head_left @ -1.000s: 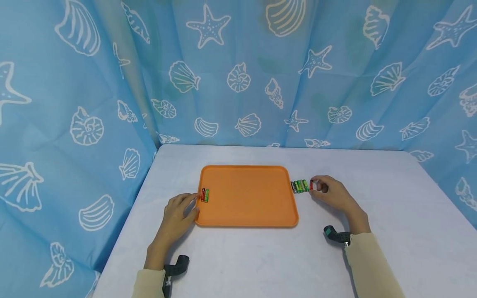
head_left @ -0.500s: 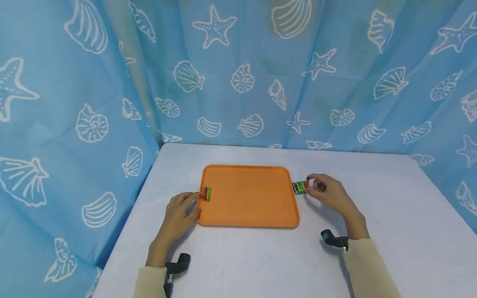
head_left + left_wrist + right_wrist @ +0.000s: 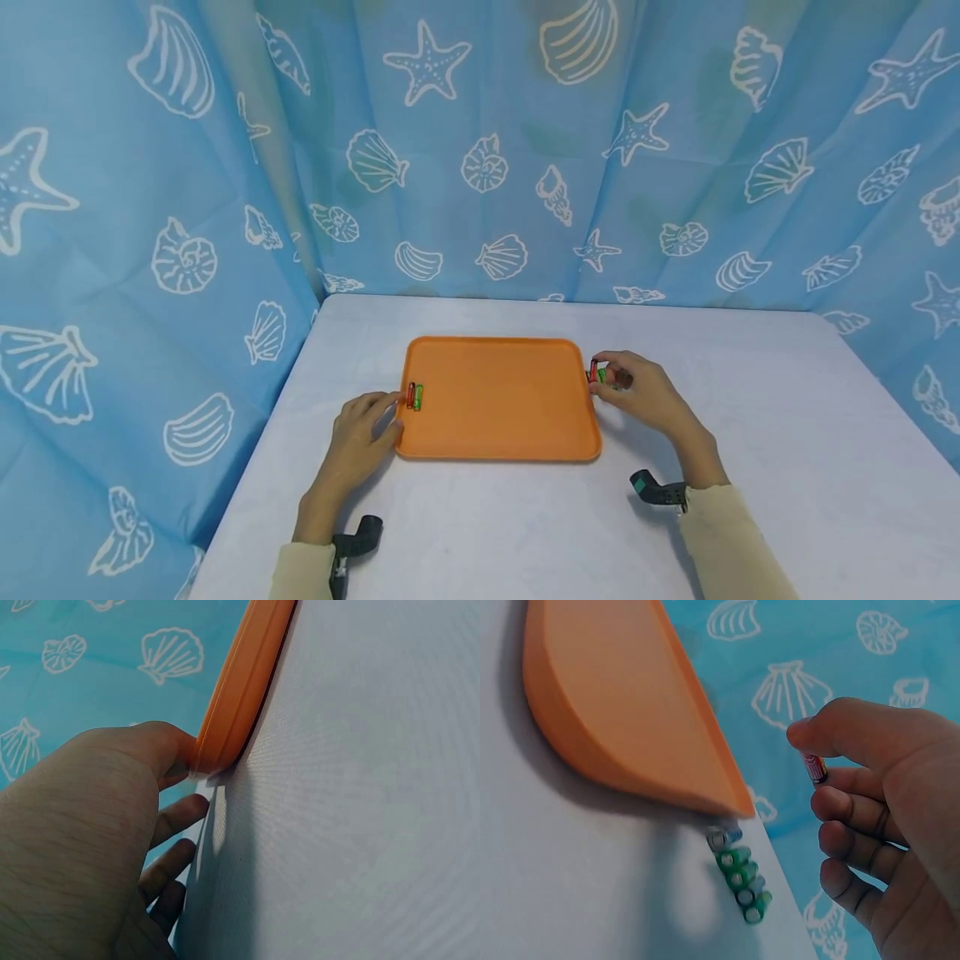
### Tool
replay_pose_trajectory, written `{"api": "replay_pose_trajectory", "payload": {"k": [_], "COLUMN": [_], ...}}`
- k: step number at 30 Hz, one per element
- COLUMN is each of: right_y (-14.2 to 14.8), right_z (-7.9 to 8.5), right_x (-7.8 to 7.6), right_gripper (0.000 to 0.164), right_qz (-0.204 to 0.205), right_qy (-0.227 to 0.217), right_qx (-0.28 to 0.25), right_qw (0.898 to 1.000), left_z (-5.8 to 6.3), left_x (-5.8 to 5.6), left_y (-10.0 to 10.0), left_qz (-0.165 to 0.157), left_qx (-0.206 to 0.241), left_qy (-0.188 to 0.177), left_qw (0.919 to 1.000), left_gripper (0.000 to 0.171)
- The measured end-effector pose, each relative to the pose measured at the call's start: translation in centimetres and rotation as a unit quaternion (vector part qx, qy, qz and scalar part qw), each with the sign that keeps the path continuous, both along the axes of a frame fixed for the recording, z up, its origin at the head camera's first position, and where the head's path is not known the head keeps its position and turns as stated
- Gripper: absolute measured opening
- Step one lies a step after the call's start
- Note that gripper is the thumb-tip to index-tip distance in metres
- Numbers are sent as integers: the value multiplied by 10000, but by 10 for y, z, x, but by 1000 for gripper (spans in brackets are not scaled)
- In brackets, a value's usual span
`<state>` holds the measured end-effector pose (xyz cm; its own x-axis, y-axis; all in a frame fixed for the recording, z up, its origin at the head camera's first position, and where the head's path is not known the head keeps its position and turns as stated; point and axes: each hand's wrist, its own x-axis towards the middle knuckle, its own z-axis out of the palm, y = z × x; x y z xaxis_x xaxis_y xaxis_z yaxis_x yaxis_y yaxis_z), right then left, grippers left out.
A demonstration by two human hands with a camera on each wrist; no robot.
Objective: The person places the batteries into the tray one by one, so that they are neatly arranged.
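Note:
My right hand (image 3: 641, 392) pinches a small red battery (image 3: 593, 369) between thumb and fingertips, raised at the right edge of the orange tray (image 3: 495, 400). In the right wrist view that battery (image 3: 816, 767) is partly covered by the thumb. Several green and dark batteries (image 3: 739, 877) lie in a row on the table beside the tray, partly hidden by the hand in the head view. My left hand (image 3: 362, 435) holds the tray's left rim with thumb and index finger; the other fingers hang loose. Near it, a red battery (image 3: 410, 395) and a green battery (image 3: 417, 397) lie side by side in the tray.
A white-covered table (image 3: 495, 525) bears the tray. Blue curtains (image 3: 465, 208) with white shell and starfish prints stand behind and to the left. Each wrist wears a dark strapped camera, such as the right wrist camera (image 3: 656, 487).
My right hand has lifted the red battery from the right end of the row and carried it left, over the row, to the tray's edge. My left hand has stayed at the rim.

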<state>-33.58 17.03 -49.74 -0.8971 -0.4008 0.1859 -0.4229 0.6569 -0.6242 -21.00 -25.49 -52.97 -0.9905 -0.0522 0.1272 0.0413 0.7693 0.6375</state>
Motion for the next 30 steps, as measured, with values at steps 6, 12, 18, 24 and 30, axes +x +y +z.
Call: {"api": "replay_pose_trajectory", "payload": {"k": [6,12,18,24,30], "right_y": [-14,-27,-40,-55,-70], "right_z": [4,5,5,9,14], "right_x": [7,12,16,20,26], "right_gripper": [43,47,43,42,41], "right_qz": [96,277,571,749,719], "right_qy": [-49,34,277,311,288], "right_qx": [15,-170,-524,-702,-621], "right_qw": [9999,9995,9966,9942,9951], "left_z": [-1,1,1,-3,-3], "left_x": [0,0,0,-1,-1], "left_y": [0,1,0,-1,-2], "left_qz": [-19,39,20,-6,-65], "left_qx": [42,17,10,4,-5], "left_qy": [16,-116,-3,82,226], "left_qw": [10000,9999,10000,10000,9997], "left_gripper": [45,46,45,44,44]}}
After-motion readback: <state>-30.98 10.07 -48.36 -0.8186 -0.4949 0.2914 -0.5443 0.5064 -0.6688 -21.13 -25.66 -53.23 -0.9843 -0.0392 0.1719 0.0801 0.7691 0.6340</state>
